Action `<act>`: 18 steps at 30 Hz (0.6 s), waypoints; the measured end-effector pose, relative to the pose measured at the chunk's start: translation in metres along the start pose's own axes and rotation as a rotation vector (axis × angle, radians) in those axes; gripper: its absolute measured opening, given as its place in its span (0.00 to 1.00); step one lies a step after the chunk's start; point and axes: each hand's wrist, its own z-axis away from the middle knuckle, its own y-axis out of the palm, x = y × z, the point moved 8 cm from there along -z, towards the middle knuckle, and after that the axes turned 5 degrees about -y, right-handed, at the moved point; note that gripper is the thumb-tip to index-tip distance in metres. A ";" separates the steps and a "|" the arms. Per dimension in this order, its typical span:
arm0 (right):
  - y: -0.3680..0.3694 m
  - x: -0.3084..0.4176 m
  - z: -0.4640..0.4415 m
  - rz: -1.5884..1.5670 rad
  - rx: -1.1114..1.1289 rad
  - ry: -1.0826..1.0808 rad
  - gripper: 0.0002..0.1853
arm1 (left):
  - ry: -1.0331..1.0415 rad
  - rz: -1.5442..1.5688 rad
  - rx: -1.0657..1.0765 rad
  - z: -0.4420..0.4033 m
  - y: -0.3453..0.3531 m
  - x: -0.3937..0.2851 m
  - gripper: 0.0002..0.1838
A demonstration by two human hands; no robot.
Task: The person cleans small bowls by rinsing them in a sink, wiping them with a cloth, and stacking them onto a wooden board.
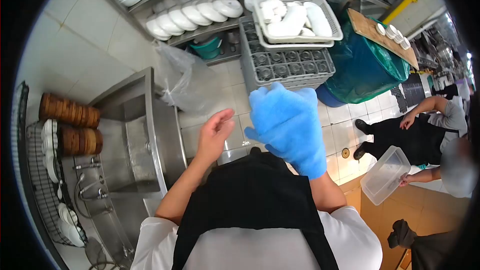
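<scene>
We see the left hand [216, 134] bare, its fingers close together and lightly curved, grasping only air. The right hand [286, 125] is covered by one blue mitt [300, 142]; a thumb shape juts toward the left hand, but we cannot tell how far the fingers beneath are bent. The mitt sits in front of the chest, just right of the left hand and apart from it, reaching down to the wrist.

Both forearms point forward from the body, elbows bent, either side of the black apron [250, 190]. The left palm turns inward; the mitt's knuckle end points away from us.

Ahead we count one grey crate [245, 77] with at least ten glasses [278, 71], and a white basket [338, 34] on it holding white pieces we cannot count. To the right stands one bin [360, 72], a board [360, 24] and about four cups [398, 36] on top. Beyond, one co-worker [425, 130] grips one clear tub [384, 175]. At our left are two rows of wooden discs [67, 111] beside the sink [136, 150].
</scene>
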 end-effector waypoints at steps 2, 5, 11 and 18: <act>-0.020 -0.017 0.006 -0.035 -0.061 0.045 0.13 | 0.109 0.040 0.267 -0.026 0.050 -0.011 0.37; -0.045 -0.046 0.020 -0.082 -0.138 0.139 0.14 | -0.281 0.610 0.570 -0.038 0.102 0.016 0.41; -0.070 -0.144 0.078 -0.177 -0.263 0.444 0.15 | -0.341 0.704 0.795 -0.063 0.144 -0.025 0.33; -0.081 -0.321 0.179 -0.316 -0.337 0.702 0.16 | -0.263 0.634 0.768 -0.122 0.197 -0.082 0.23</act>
